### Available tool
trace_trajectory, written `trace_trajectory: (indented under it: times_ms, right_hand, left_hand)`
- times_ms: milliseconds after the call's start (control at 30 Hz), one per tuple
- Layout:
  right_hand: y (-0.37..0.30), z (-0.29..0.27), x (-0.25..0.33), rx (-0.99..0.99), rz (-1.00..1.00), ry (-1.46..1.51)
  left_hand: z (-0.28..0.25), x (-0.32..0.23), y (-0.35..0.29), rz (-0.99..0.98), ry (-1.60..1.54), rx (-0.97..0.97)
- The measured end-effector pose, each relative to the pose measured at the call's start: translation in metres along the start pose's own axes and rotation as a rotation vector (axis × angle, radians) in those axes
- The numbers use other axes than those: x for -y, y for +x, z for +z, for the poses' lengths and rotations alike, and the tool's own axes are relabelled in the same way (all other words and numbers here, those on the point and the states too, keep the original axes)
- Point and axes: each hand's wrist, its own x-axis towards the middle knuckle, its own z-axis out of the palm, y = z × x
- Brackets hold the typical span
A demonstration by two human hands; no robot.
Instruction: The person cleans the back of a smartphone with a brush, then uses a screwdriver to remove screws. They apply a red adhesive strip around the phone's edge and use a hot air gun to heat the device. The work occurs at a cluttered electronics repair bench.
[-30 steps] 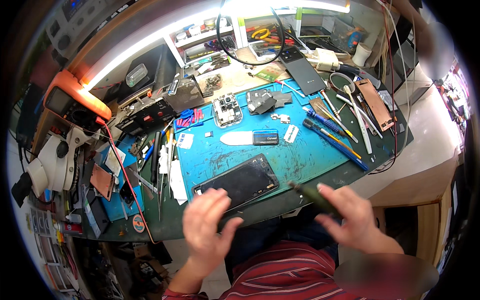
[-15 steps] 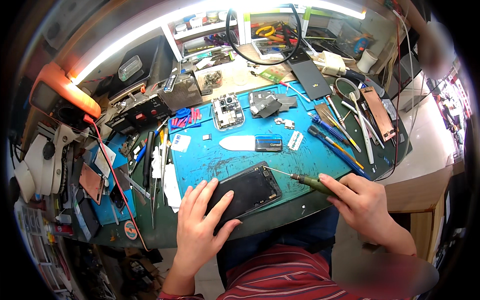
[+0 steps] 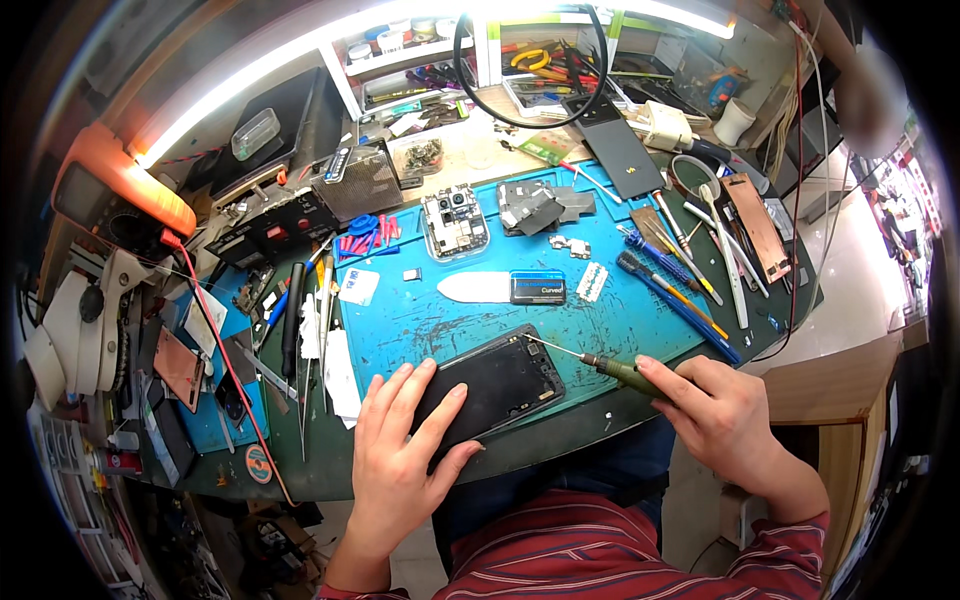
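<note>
A black phone body (image 3: 500, 385), with bare frame and small gold contacts at its right end, lies tilted on the near edge of the blue mat. My left hand (image 3: 405, 435) holds its left part, fingers spread over the back and thumb along the near edge. Between the bent fingers of my right hand (image 3: 725, 410) is a slim screwdriver (image 3: 625, 374) with a green handle. Its thin shaft points left, and the tip is at the phone's far right corner. Whether the tip sits in a screw is too small to tell.
Beyond the phone lie a flat pry blade (image 3: 500, 288), a clear box of phone boards (image 3: 456, 222) and black sheets (image 3: 545, 206). Brushes (image 3: 670, 295) and tweezers (image 3: 306, 375) flank the mat. An orange meter (image 3: 120, 190) with a red lead stands at left.
My right hand and the screwdriver have shifted very slightly, with the tip still at the phone's corner. My left hand and the phone stay in place.
</note>
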Motion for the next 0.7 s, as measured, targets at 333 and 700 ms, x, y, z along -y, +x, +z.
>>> trace_trajectory:
  times_ms: [333, 700]
  right_hand:
    - [-0.002, -0.0017, 0.0009, -0.006, -0.016, -0.017]
    - [-0.0019, -0.0003, 0.0008, -0.013, -0.008, -0.02]
  left_hand:
    - [0.0003, -0.0008, 0.0001, 0.0, -0.013, -0.006]
    - [0.0002, -0.0011, 0.0002, -0.003, -0.01, 0.0]
